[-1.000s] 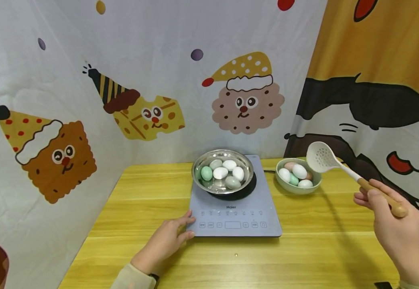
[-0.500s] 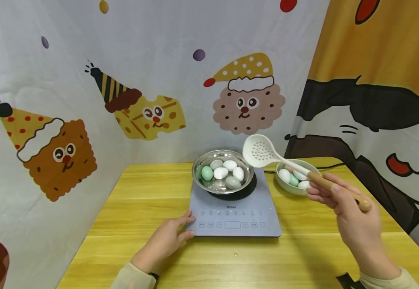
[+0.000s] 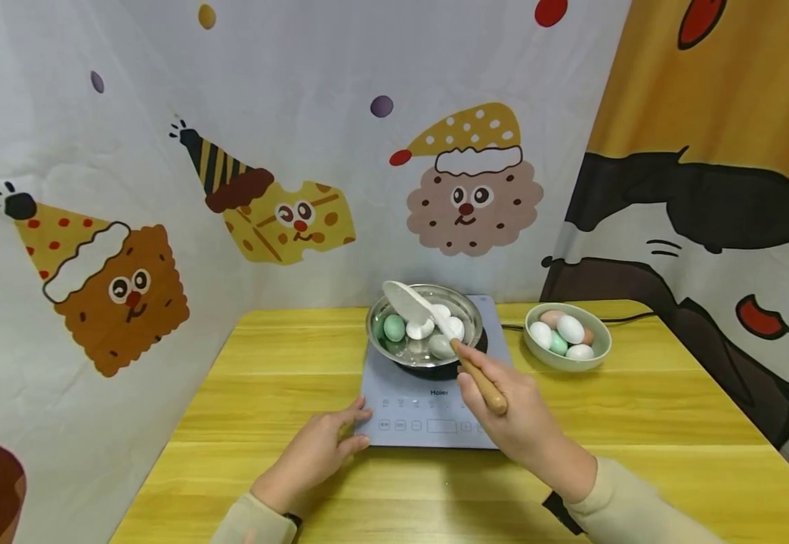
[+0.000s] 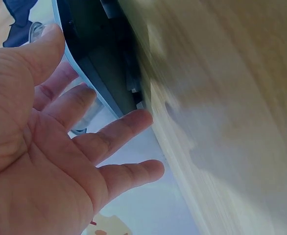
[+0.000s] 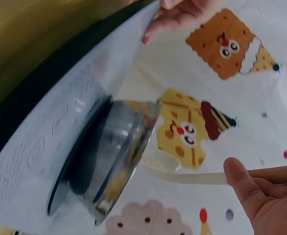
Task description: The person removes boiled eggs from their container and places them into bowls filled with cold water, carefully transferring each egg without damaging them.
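Note:
My right hand (image 3: pixel 520 412) grips the wooden handle of a white skimmer (image 3: pixel 408 304). The perforated head is tilted over a shiny steel pan (image 3: pixel 376 344), overlapping its back left rim in the head view. Several eggs lie in the pan, among them a green egg (image 3: pixel 394 328) and a grey egg (image 3: pixel 440 347); the skimmer partly covers the white ones. Under the pan is a Haier induction cooker (image 3: pixel 397 385). My left hand (image 3: pixel 316 453) rests at its front left corner, thumb and fingertips touching the edge. In the left wrist view its fingers (image 4: pixel 116 134) are spread and relaxed.
A pale green bowl (image 3: pixel 567 361) holding several white, green and brownish eggs stands right of the cooker. A black cord (image 3: pixel 622 316) runs behind the bowl. Cartoon-printed cloth (image 3: pixel 313 91) walls in the back and sides of the yellow wooden table (image 3: pixel 265 363).
My right hand has carried the skimmer left, from beside the bowl to above the pan, and its head has tipped from facing me to nearly edge-on. The left hand keeps its place.

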Demonstrator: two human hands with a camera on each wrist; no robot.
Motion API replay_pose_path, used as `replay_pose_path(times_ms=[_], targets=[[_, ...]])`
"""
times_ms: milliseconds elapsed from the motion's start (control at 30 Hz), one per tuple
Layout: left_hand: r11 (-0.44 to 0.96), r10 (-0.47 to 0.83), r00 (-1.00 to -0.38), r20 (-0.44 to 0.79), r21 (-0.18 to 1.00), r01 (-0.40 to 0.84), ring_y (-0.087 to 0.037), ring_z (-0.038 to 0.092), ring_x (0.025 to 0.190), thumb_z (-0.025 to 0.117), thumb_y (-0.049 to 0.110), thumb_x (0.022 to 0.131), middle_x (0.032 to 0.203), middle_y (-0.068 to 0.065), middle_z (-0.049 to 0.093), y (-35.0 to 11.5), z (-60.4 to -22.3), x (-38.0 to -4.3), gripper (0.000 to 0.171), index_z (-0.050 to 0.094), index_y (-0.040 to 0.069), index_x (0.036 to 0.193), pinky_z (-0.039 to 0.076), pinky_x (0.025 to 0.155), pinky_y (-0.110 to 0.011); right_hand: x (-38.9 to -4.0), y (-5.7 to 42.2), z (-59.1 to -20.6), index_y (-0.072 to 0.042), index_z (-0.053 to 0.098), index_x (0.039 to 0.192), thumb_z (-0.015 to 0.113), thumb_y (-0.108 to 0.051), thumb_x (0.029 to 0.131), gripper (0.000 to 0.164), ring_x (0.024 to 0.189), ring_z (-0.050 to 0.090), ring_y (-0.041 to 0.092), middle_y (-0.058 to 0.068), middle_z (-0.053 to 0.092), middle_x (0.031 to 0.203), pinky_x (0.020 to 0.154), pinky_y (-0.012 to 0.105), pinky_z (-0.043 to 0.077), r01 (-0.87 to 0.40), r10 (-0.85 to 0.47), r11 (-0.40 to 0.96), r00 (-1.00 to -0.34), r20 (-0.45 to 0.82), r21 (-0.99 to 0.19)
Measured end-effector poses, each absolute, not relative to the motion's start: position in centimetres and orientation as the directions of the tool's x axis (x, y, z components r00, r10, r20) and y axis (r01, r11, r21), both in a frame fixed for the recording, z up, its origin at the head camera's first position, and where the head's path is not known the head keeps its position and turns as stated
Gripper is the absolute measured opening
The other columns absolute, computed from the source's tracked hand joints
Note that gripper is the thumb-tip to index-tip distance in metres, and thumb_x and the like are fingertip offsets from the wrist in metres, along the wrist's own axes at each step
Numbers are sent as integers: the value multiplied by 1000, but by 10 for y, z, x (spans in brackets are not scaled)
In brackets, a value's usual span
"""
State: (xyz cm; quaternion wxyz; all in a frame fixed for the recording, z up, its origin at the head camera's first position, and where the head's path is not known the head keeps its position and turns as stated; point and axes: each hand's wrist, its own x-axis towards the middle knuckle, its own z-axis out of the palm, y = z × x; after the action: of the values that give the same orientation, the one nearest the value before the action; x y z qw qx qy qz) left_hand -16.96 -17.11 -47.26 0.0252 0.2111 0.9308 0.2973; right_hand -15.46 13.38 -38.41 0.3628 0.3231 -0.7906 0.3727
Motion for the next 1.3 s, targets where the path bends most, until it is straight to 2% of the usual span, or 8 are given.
replay_pose_path(times_ms=[267,367,500,633,800,900,1033,1300], targets=[[807,347,-936,59,489,330,-46,38,142,70,38,90,151,6,48,-170,-471,-169,47,63,24,133,12,113,-77,-157,114,-389,4,61,130,56,-20,98,41,91,73,22,16,74,113,76,33,62,-853,-404,508,-360,841,-121],[827,346,-937,56,453,333,-45,30,146,69,40,90,151,7,48,-169,-472,-170,47,62,25,133,9,113,-78,-153,113,-392,2,62,129,56,-20,97,39,92,73,23,15,74,113,77,34,62,-854,-429,510,-355,830,-101],[835,344,-937,63,436,336,-46,28,147,69,40,89,151,6,48,-168,-472,-170,46,63,25,133,7,112,-79,-143,122,-393,-3,62,132,65,-13,92,42,93,73,18,7,75,111,82,25,59,-827,-408,516,-466,785,-222],[833,344,-936,67,437,338,-48,29,146,69,40,89,151,6,49,-168,-471,-169,46,63,25,132,6,111,-79,-136,142,-394,-3,61,133,67,1,89,45,96,73,15,5,75,113,84,18,58,-774,-346,426,-618,706,-469],[832,342,-938,59,444,332,-49,30,145,70,40,89,151,7,49,-170,-469,-169,47,63,25,133,6,111,-80,-145,170,-393,9,53,135,50,-4,102,36,94,75,21,6,75,113,83,33,61,-500,-209,114,-857,471,-858],[834,336,-940,58,446,325,-49,33,144,70,40,89,150,7,49,-170,-470,-169,46,63,26,133,7,111,-79,-160,184,-392,10,48,137,43,-20,107,43,94,75,30,9,75,113,85,41,60,-299,-145,-71,-941,306,-952],[833,330,-942,60,451,321,-49,37,142,69,41,89,150,7,49,-169,-472,-169,46,63,26,133,8,112,-79,-178,200,-397,9,47,138,41,-30,108,50,98,74,31,14,74,116,87,44,59,-166,-154,-167,-969,192,-972],[821,333,-942,53,476,317,-50,39,140,71,38,89,150,6,49,-167,-471,-167,47,63,24,133,8,112,-79,-189,213,-400,-6,63,128,54,-19,103,30,85,75,24,9,76,109,77,40,62,-401,-246,187,-903,352,-897]])
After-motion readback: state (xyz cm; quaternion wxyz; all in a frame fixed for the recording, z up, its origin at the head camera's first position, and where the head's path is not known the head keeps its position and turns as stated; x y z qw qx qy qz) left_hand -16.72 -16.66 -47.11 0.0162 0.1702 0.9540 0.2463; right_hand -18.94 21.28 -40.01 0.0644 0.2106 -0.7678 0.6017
